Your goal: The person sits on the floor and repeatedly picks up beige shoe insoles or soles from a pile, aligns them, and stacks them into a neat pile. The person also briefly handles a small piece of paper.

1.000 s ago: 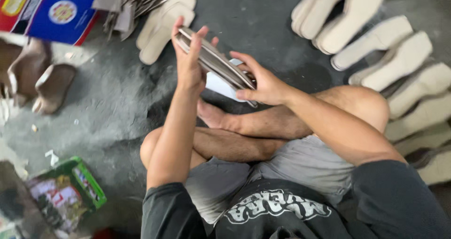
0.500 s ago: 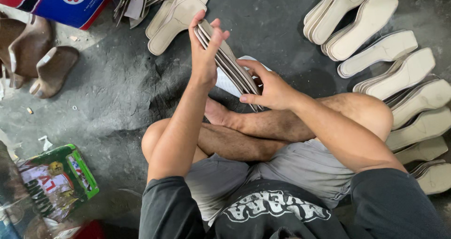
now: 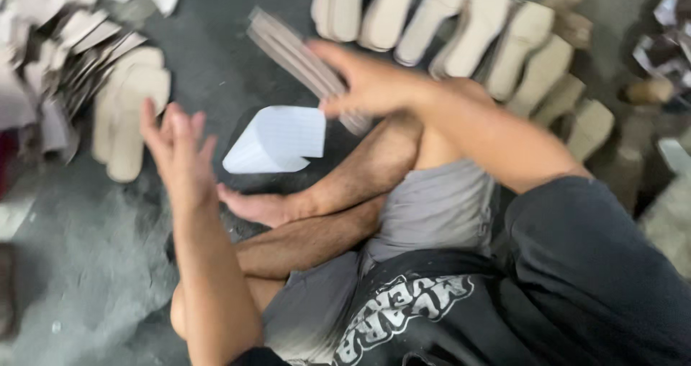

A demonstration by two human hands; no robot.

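The right hand (image 3: 374,85) is pinching a stack of thin insole boards (image 3: 299,56) at one end — likely light, flexible, prone to fanning. The left hand (image 3: 176,154) is hanging spread, empty.

The light around me is soft and even, bright enough for a dark floor (image 3: 216,56) with no glare on it, and only faint shadows gather under my crossed legs and beside the white box (image 3: 277,141). The whole view is smeared by motion blur: my left hand (image 3: 176,157) and its fingers (image 3: 151,118) are streaked, and my right hand (image 3: 374,85) is little sharper. The pale soles (image 3: 461,28) along the top edge and the heap at the far left are soft and washed out.
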